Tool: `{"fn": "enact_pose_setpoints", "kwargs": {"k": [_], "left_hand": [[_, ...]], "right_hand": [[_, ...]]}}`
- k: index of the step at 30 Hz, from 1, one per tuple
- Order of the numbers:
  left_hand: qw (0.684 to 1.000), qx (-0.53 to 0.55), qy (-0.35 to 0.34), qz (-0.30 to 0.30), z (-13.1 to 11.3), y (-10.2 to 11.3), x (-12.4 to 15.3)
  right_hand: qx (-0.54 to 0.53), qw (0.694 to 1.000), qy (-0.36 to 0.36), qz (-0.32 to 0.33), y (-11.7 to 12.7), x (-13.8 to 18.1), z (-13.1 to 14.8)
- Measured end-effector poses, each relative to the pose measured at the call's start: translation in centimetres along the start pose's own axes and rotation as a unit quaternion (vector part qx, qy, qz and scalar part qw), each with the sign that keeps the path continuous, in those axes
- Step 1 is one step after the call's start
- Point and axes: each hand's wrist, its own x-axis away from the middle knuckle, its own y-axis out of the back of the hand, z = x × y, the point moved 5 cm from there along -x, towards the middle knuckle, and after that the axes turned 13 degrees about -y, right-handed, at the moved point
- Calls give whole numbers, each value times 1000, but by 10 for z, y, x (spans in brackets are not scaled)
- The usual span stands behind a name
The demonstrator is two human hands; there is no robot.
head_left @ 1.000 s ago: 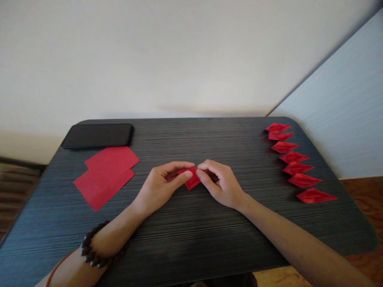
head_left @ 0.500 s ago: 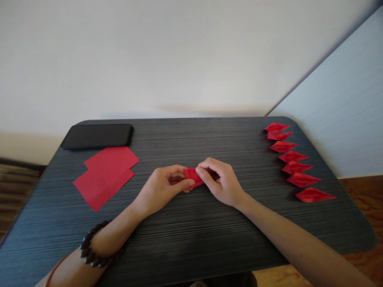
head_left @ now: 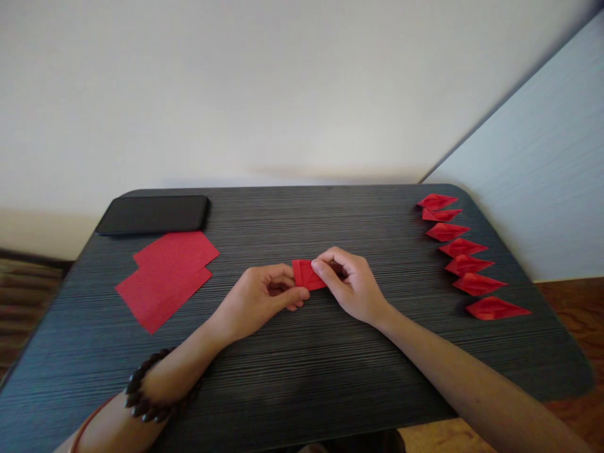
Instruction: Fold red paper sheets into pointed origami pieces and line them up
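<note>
A small piece of folded red paper (head_left: 304,274) is held between my two hands over the middle of the table, creases showing on its upper face. My left hand (head_left: 259,292) pinches its left end, thumb along the lower edge and fingers behind. On the right end, my right hand (head_left: 352,283) grips the paper between thumb and forefinger, hiding part of it. Two flat sheets of red paper (head_left: 163,289) overlap on the table to the left of my hands.
Several folded red paper boats (head_left: 480,284) stand in a column along the right side of the dark table (head_left: 292,390). A black phone (head_left: 153,214) lies at the back left, just behind the red sheets. A pale wall (head_left: 283,88) rises behind the table.
The folded paper has turned slightly, and more of its creased face shows now. My left thumb sits a little lower on it. Everything else is where it was.
</note>
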Motion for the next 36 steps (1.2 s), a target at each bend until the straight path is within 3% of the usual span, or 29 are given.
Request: {"fn": "enact_pose_setpoints", "kwargs": {"k": [3, 7, 14, 19, 28, 36], "left_hand": [[999, -36, -19, -27, 1, 11, -1], [979, -164, -109, -56, -3, 27, -1], [919, -342, -199, 2, -9, 28, -3], [912, -354, -203, -35, -5, 39, -5], [913, -325, -248, 5, -10, 35, -5], [869, -388, -307, 8, -10, 31, -2]], "right_hand": [[10, 1000, -1, -11, 1, -1, -2], [48, 999, 18, -9, -1, -1, 0], [113, 993, 44, 11, -1, -2, 0], [142, 976, 110, 122, 5, -4, -3], [188, 965, 176, 53, 9, -3, -5], [195, 963, 177, 52, 10, -4, -3]]}}
